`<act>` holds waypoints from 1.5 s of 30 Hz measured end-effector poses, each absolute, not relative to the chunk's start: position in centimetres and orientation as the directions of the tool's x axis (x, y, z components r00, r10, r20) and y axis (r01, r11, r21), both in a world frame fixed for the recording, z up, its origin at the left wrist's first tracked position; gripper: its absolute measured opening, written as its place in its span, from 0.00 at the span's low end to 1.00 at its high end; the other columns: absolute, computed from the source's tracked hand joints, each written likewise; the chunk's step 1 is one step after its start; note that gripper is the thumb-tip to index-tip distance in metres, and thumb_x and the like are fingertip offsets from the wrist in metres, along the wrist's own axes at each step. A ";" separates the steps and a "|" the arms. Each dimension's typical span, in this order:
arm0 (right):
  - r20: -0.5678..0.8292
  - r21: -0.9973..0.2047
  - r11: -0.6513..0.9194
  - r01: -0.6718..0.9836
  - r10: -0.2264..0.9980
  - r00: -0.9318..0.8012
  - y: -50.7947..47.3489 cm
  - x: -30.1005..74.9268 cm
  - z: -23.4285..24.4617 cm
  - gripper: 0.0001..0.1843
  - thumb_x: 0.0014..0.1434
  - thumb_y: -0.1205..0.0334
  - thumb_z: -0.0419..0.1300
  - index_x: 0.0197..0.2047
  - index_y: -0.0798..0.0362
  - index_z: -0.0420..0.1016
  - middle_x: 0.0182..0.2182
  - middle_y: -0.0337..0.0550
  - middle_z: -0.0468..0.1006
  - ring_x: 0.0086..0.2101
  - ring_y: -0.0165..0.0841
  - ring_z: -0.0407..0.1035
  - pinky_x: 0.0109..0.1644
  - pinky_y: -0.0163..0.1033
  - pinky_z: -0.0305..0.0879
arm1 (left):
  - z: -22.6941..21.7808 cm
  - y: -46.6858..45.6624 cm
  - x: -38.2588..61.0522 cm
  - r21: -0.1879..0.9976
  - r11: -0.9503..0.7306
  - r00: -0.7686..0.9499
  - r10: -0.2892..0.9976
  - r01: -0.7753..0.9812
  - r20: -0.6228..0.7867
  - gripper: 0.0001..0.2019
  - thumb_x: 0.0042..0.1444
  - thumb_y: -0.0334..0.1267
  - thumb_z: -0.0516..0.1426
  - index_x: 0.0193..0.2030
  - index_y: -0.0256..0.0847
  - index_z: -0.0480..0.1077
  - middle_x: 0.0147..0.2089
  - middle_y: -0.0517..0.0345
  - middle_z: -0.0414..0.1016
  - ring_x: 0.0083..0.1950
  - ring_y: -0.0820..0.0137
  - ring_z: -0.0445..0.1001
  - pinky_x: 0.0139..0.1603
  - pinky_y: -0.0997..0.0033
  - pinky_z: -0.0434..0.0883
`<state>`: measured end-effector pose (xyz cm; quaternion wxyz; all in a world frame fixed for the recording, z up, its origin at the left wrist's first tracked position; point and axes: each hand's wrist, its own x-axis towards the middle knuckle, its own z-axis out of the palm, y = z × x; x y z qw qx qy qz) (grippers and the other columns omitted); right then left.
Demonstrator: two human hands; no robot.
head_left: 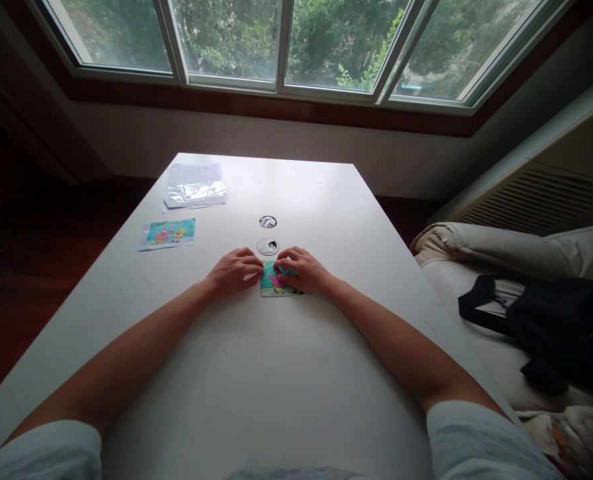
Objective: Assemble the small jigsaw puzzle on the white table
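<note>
A small colourful jigsaw puzzle (270, 288) with teal, pink and yellow printing lies flat on the white table, between my hands. My left hand (233, 272) is closed at the puzzle's left edge, its fingers curled and the thumb below them. Over the puzzle's right part bends my right hand (305, 270), thumb and fingertips pressing on the picture and covering much of it. Just beyond my fingertips lies a round disc (265, 247) with a pale face and a dark spot. Farther off is a second round disc (268, 222) with a dark and light pattern.
On the left of the white table (266, 387) lies a printed cartoon picture sheet (170, 233). Behind it sit papers with a clear plastic sleeve (195, 185). A dark bag (561, 327) rests on the pale sofa (446, 267) to the right. Windows span the far wall.
</note>
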<state>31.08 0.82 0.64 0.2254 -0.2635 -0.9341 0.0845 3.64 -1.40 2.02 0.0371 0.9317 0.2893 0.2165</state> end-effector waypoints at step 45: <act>0.372 -0.277 0.840 0.467 0.542 -0.754 0.6 30.9 0.8 0.15 0.66 0.52 0.60 0.52 0.48 0.76 0.49 0.50 0.75 0.49 0.42 0.67 0.54 0.49 0.64 | 2.4 -2.3 4.7 0.184 -0.773 0.697 0.630 0.608 0.342 0.11 0.67 0.38 0.53 0.44 0.45 0.78 0.43 0.53 0.78 0.46 0.63 0.70 0.49 0.60 0.69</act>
